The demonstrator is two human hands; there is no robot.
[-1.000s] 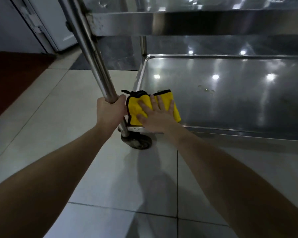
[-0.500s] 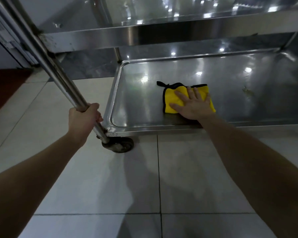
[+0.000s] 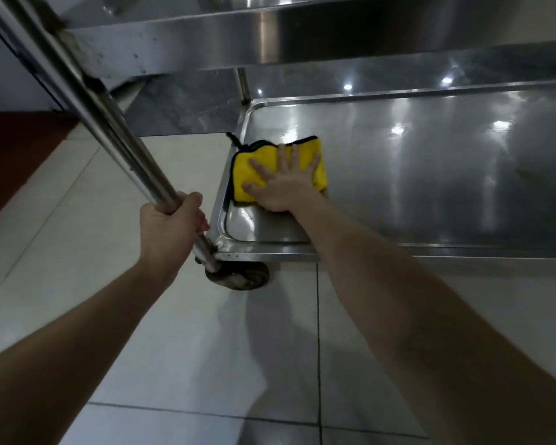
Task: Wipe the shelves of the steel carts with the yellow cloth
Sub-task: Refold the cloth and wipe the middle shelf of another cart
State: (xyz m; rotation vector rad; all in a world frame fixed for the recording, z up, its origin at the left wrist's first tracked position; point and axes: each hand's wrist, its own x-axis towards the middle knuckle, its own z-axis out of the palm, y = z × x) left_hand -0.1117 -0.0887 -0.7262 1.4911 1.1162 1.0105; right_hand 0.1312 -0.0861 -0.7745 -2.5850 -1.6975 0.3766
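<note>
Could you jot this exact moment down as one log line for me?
stage: bottom shelf wipe | left hand: grips cart post | right hand: pressed flat on yellow cloth by shelf's left rim

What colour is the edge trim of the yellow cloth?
Black: a thin black border runs along the yellow cloth, clearest in the head view.

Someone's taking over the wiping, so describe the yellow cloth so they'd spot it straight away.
Find the shiny steel cart and look at its lowest shelf, the rimmed tray above the tiled floor. Near that shelf's left end, above the dark caster wheel, a folded yellow cloth with black edging lies under the flat right hand. Nothing else there is brightly coloured.
</note>
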